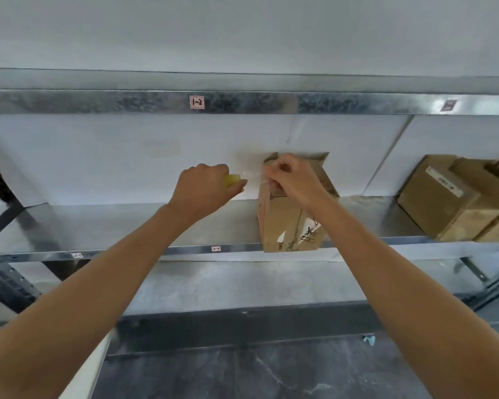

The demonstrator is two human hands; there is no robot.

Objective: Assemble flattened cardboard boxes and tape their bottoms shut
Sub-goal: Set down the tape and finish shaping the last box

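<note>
Here, tape roll sits inside left fingers; right fingers pinch box.

— What do we hold in our left hand?
— The yellowish tape roll, gripped. Our right hand pinches the tape strip at the cardboard box top.
— And the box?
— Upright on the metal shelf, other boxes well apart on its right.
</note>
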